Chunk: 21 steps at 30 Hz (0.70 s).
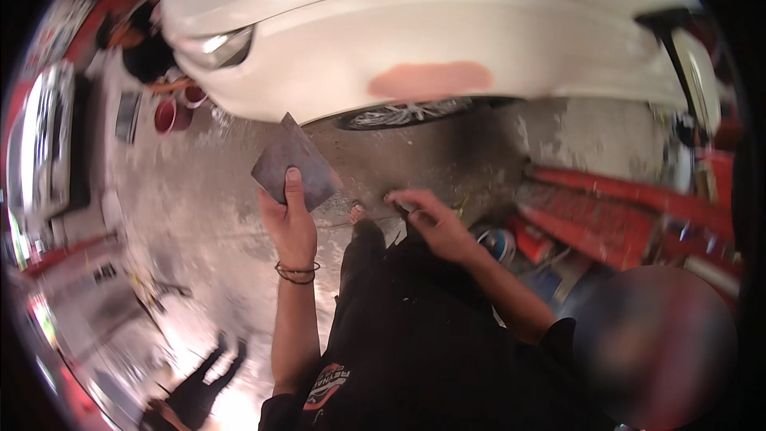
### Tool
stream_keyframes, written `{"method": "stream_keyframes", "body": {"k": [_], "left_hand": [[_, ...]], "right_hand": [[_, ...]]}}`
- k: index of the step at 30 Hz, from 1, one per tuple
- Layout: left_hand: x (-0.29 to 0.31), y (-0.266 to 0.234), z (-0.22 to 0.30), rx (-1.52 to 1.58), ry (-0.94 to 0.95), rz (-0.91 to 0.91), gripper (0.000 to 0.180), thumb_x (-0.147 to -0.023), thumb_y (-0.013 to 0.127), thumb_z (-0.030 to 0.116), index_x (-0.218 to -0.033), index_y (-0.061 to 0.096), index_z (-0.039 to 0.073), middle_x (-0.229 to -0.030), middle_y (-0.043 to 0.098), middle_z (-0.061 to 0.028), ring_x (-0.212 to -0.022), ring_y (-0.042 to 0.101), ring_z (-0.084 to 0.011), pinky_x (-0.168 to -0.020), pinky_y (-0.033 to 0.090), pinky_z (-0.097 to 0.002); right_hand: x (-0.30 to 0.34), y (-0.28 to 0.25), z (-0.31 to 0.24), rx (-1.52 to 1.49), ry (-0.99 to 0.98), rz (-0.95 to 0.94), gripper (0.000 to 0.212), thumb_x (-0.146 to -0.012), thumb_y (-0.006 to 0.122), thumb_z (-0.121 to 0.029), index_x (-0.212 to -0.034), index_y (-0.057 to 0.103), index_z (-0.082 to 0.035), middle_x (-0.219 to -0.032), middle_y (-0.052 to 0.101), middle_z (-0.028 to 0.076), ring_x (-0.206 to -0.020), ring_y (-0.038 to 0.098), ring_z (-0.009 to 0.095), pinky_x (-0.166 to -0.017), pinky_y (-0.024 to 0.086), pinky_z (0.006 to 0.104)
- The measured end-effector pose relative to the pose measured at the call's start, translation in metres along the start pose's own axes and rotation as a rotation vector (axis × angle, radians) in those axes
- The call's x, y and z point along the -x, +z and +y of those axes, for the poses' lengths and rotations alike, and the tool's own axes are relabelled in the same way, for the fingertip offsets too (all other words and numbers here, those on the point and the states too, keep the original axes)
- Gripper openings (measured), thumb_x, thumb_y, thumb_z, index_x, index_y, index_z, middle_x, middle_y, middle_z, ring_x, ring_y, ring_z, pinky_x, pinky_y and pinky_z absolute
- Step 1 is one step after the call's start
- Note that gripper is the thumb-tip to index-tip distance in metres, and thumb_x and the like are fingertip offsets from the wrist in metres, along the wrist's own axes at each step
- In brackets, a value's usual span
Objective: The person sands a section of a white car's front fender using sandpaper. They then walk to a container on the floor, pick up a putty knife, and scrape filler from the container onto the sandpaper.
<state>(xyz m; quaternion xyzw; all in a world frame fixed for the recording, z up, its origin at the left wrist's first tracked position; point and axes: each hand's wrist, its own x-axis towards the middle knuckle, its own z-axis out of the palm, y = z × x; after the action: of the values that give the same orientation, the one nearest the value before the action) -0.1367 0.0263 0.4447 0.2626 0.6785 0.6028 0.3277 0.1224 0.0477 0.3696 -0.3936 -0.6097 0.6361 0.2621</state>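
Observation:
My left hand [294, 215] is closed on a flat, square, grey-brown plate [299, 161], its thumb pressed across the upper face. Whether this is a putty board or some other sheet I cannot tell. Slightly blurred, my right hand [427, 219] hangs in front of my body with its fingers apart, and I see nothing in it. Beyond both hands stands a white car [335, 52]. A matte pink patch [431, 80] covers part of its side panel, just above the wheel [407, 115].
At far left a person [148, 48] crouches by red buckets [171, 116] near the headlight [223, 48]. Red metal beams [590, 227] lie to the right, beside a round tub [496, 243]. Another person [191, 399] shows at lower left. Under me is worn concrete floor [207, 183].

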Motion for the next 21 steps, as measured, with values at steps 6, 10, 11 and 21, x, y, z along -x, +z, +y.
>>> {"method": "stream_keyframes", "body": {"k": [6, 10, 11, 21], "left_hand": [[-0.028, -0.044, -0.104, -0.657, 0.09, -0.583, 0.051, -0.109, 0.065, 0.027, -0.144, 0.055, -0.01, -0.128, 0.071, -0.0323, -0.116, 0.072, -0.0465, -0.097, 0.055, -0.0486], [-0.044, -0.108, -0.182, -0.92, 0.042, -0.694, 0.047, -0.106, 0.063, 0.027, -0.143, 0.059, -0.002, -0.125, 0.071, -0.0325, -0.117, 0.068, -0.053, -0.096, 0.055, -0.0561], [-0.047, -0.128, -0.198, -0.964, 0.02, -0.699, 0.047, -0.104, 0.065, 0.027, -0.142, 0.06, 0.0, -0.125, 0.072, -0.0314, -0.116, 0.068, -0.0523, -0.096, 0.055, -0.056], [-0.077, -0.278, -0.23, -1.22, -0.224, -0.554, 0.049, -0.092, 0.072, 0.03, -0.133, 0.067, 0.003, -0.119, 0.077, -0.0246, -0.112, 0.073, -0.0465, -0.096, 0.057, -0.0543]], "right_hand": [[0.052, 0.001, -0.007, -1.568, -0.019, 0.405, 0.067, -0.114, 0.048, -0.054, -0.169, 0.034, -0.019, -0.169, 0.043, 0.014, -0.155, 0.041, 0.049, -0.113, 0.045, 0.0757], [0.05, -0.002, -0.014, -1.611, -0.198, 0.55, 0.071, -0.112, 0.046, -0.06, -0.168, 0.037, -0.018, -0.168, 0.043, 0.015, -0.157, 0.039, 0.047, -0.114, 0.043, 0.0781], [0.049, -0.005, -0.011, -1.608, -0.215, 0.584, 0.068, -0.113, 0.044, -0.057, -0.167, 0.039, -0.016, -0.167, 0.045, 0.013, -0.155, 0.042, 0.045, -0.113, 0.045, 0.0754], [-0.033, -0.101, 0.071, -1.201, -0.046, 0.775, 0.054, -0.109, 0.055, -0.038, -0.159, 0.054, -0.018, -0.148, 0.063, 0.001, -0.132, 0.061, 0.023, -0.104, 0.054, 0.0521]]}}
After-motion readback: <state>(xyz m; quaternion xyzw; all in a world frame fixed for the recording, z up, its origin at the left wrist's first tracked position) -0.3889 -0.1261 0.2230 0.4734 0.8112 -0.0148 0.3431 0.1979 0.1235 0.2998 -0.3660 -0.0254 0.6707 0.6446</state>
